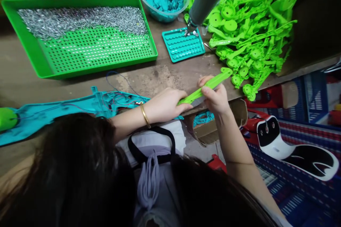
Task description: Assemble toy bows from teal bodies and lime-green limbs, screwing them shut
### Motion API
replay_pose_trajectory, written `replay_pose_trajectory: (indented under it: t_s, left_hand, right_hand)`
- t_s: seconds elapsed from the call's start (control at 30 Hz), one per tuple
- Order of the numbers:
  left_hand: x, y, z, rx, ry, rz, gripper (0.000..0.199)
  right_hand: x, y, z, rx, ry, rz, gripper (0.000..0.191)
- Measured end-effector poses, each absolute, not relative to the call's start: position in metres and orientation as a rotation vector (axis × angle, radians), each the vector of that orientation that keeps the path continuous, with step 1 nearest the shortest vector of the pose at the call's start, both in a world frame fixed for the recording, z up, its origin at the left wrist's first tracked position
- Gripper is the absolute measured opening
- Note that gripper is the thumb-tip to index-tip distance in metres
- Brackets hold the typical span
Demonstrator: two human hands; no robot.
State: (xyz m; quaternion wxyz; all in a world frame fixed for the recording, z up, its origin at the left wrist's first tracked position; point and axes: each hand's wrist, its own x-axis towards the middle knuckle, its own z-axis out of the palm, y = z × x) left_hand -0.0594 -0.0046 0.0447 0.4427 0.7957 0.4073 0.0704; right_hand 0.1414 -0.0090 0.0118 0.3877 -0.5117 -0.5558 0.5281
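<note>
Green part at ctr-right of frame, pinched by L hand at lower end, R hand nr mid. Prob. light, stiff plastic, bit slippery; best hold by edges.

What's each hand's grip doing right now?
Left hand: closed, holding one end of the green piece.
Right hand: closed, holding the same green piece.

It's a workshop; metal pieces and plastic parts lie heaped.
</note>
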Motion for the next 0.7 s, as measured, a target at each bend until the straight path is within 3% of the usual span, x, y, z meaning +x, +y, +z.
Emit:
replay_pose_trajectory:
  t_s: [0.17,0.33,0.53,0.7]
  left_hand:
    - [-0.061,-0.009,0.036,1.929,1.054,0.265,0.030]
    - [-0.070,-0.008,0.042,2.103,1.063,0.116,0.034]
    - [-0.080,-0.009,0.050,2.170,1.025,0.063,0.025]
    - [-0.075,-0.015,0.047,2.179,1.073,0.177,0.019]
  right_hand:
    - [0.124,-0.018,0.011,-1.227,-1.562,1.381,0.031]
    - [0.122,-0.017,0.010,-1.199,-1.583,1.297,0.028]
    - [0.122,-0.032,0.003,-1.191,-1.496,1.423,0.050]
    - [0.104,-0.041,0.000,-1.178,-1.610,1.152,0.029]
